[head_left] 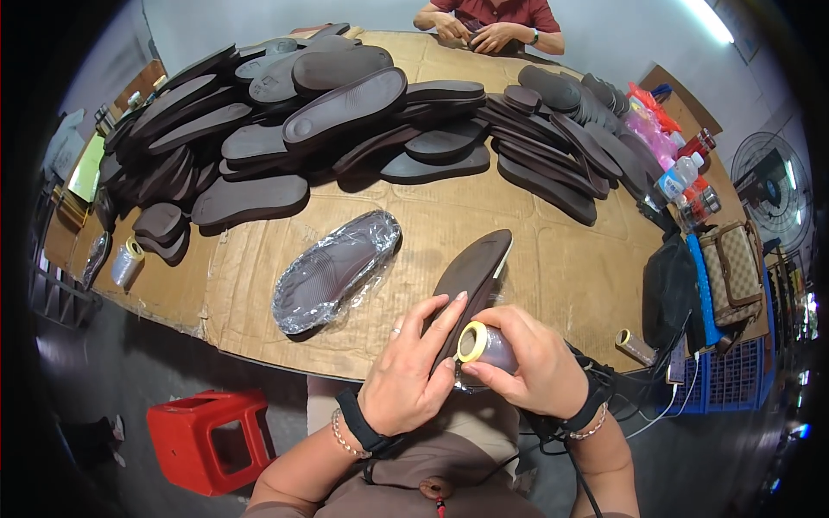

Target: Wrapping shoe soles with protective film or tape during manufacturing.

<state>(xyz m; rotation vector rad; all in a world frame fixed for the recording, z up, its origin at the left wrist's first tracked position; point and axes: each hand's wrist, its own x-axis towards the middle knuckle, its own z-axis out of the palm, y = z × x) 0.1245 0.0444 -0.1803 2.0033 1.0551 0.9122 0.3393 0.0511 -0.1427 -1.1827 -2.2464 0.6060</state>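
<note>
A dark brown shoe sole (469, 274) stands tilted at the table's near edge, in front of me. My left hand (404, 373) grips its near end, fingers laid along its face and thumb bent toward the film roll. In my right hand (546, 361) is a small roll of clear plastic film (496, 349), its pale yellow core end facing left, close against the sole. A bit of film shows below the roll; how far it covers the sole is hidden. Left of my hands, a sole wrapped in clear film (332, 276) lies flat.
Piled brown soles (259, 142) curve across the table's far side. Another film roll (127, 263) stands at the left, and one lies (636, 347) at the right. Bottles (682, 177) and bags (732, 263) line the right. A red stool (210, 440) is below. Opposite, a co-worker's hands (475, 36) handle something dark.
</note>
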